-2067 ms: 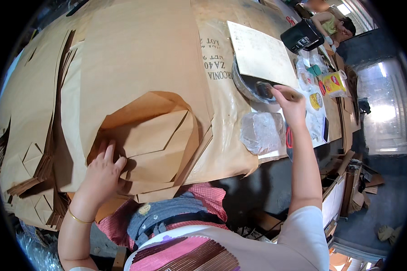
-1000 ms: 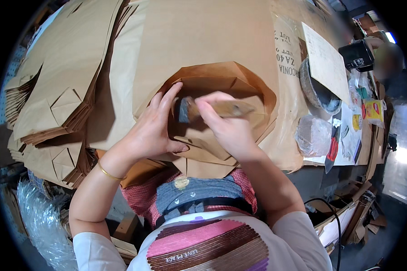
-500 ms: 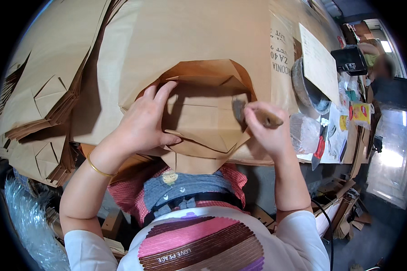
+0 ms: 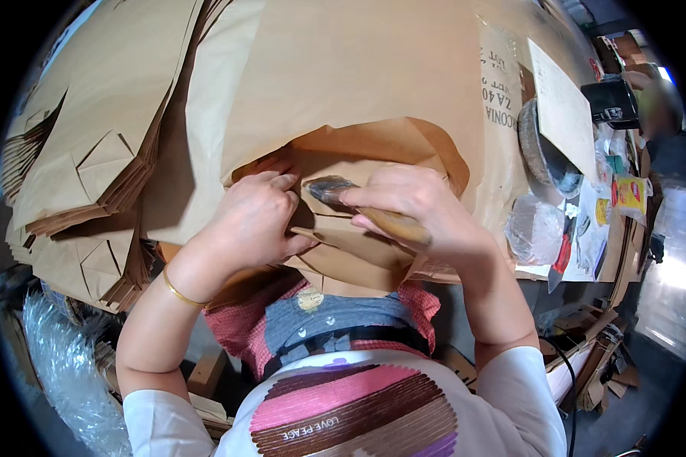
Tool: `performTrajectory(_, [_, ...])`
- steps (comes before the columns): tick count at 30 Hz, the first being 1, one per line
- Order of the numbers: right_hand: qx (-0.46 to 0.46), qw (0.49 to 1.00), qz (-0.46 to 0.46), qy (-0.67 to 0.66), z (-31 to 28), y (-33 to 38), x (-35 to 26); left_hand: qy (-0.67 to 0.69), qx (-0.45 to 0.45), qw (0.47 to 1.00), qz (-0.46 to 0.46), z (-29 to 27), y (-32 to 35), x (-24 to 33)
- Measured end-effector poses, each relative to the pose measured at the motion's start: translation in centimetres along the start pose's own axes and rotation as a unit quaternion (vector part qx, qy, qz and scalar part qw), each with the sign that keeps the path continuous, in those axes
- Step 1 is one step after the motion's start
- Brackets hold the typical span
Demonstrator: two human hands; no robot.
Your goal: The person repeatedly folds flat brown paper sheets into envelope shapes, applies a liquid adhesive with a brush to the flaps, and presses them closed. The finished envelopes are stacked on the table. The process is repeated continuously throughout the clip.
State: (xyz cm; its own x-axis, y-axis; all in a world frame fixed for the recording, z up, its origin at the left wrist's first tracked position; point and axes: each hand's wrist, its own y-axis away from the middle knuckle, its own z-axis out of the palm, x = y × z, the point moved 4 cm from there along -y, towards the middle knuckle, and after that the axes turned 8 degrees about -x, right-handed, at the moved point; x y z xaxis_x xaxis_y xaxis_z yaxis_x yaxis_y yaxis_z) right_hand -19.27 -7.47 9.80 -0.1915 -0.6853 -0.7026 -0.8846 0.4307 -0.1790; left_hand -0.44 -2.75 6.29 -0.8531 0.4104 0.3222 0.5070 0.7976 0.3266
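A large brown paper bag (image 4: 358,68) lies in front of me with its near end spread into a wide mouth. My right hand (image 4: 408,198) grips the wooden handle of a brush (image 4: 392,225). Dark, damp-looking bristles (image 4: 329,189) touch or hover just over the inner paper folds, toward the left side of the mouth; which of the two I cannot tell. At the mouth's left corner, my left hand (image 4: 259,213) holds the bag's edge between thumb and fingers, with some fingertips hidden by paper.
Stacks of folded paper bags (image 4: 91,160) lie at the left. To the right stand a round tub (image 4: 537,141) under a white board (image 4: 560,107), a plastic-wrapped bundle (image 4: 533,228) and a red-handled knife (image 4: 562,255). Clear plastic wrap (image 4: 65,365) heaps at lower left. Another person (image 4: 659,110) is at the far right.
My right hand has swept the brush leftward across the bag's mouth, from its right side toward my left hand. My left hand stays at the left corner. The whole view has shifted slightly.
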Motion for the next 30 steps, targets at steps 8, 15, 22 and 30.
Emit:
performTrajectory(8, [0.178,0.944,0.273,-0.052,-3.4,4.8,0.3,0.166,0.046,0.985,-0.015,0.4,0.0,-0.9])
performTrajectory(15, [0.252,0.882,0.352,-0.186,1.0,5.5,-0.6,0.127,0.160,0.968,-0.148,2.1,-2.0,-1.6])
performTrajectory(22, [0.256,0.845,0.321,-0.342,7.5,-0.2,0.4,0.154,0.135,0.965,-0.164,0.2,-4.3,-3.8])
performTrajectory(30, [0.263,0.899,0.351,-0.016,1.7,8.3,-0.6,0.084,0.128,0.971,-0.183,0.5,-4.7,-3.1])
